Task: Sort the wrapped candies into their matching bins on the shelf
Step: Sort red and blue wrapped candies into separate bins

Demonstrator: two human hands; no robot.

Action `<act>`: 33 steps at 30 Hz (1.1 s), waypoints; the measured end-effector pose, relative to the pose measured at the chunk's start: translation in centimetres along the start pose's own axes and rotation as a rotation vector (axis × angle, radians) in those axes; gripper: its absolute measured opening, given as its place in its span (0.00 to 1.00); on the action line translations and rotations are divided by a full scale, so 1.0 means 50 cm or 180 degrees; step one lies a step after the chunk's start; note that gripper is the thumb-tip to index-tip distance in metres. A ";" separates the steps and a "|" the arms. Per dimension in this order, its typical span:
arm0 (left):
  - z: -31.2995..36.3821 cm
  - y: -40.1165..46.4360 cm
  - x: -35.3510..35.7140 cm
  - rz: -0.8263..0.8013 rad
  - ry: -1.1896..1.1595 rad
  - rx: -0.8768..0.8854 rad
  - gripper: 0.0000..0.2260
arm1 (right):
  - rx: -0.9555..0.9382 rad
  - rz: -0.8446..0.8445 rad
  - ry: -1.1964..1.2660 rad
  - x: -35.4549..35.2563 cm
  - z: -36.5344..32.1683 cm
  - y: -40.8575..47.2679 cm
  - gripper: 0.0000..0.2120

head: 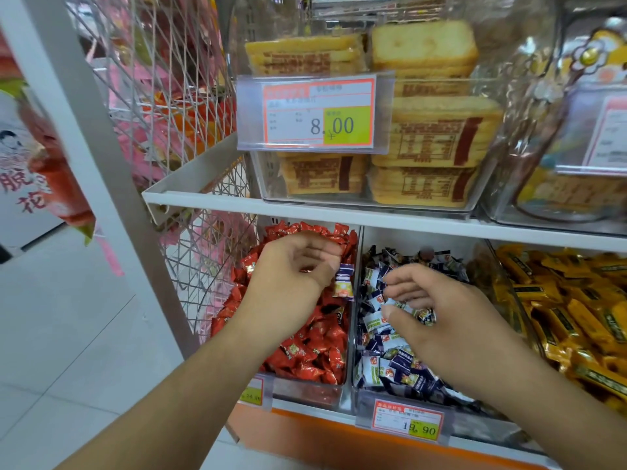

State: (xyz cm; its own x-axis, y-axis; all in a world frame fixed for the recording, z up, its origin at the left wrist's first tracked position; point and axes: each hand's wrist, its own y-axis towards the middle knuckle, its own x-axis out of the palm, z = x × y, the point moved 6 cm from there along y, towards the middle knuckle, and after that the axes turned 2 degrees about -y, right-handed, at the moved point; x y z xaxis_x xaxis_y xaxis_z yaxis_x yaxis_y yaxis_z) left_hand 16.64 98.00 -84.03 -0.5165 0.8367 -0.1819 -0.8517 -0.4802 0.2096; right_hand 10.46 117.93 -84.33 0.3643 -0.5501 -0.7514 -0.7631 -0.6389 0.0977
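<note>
Three clear bins sit on the lower shelf. The left bin (307,391) holds red wrapped candies (315,351), the middle bin (356,334) holds navy-and-white candies (390,364), and the right bin (505,283) holds yellow candies (576,317). My left hand (288,283) hovers over the red bin and pinches a navy-and-white candy (344,281) at its fingertips, near the divider. My right hand (441,317) rests on the pile in the middle bin, fingers curled around candies there; whether it grips one is unclear.
The upper shelf (339,212) carries clear boxes of packaged cakes (424,137) with an 8.00 price tag (319,111). A 19.90 tag (409,420) hangs below the middle bin. A white wire rack (169,96) and upright post (84,130) stand to the left.
</note>
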 end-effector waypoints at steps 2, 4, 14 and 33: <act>0.020 -0.014 0.018 -0.0124 -0.0309 -0.0041 0.07 | 0.0009 0.0032 0.0610 -0.003 -0.015 0.000 0.13; 0.034 -0.026 0.036 -0.0291 -0.0458 -0.0057 0.07 | 0.0042 0.0108 0.1064 -0.010 -0.029 0.000 0.09; -0.059 0.006 0.018 -0.0483 0.1334 -0.0197 0.07 | 0.0118 0.0664 -0.0628 -0.049 0.021 -0.006 0.09; -0.038 0.020 -0.006 -0.0488 0.2301 0.0338 0.09 | -0.0009 0.0469 -0.0460 -0.016 0.009 -0.002 0.12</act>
State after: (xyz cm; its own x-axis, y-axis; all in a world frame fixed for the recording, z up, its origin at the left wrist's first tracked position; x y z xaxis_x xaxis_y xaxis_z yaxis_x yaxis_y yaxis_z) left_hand 15.78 96.78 -85.59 -0.3528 0.4930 -0.7953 -0.9247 -0.3135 0.2160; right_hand 9.98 118.68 -84.01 0.1682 -0.5550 -0.8146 -0.8009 -0.5588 0.2153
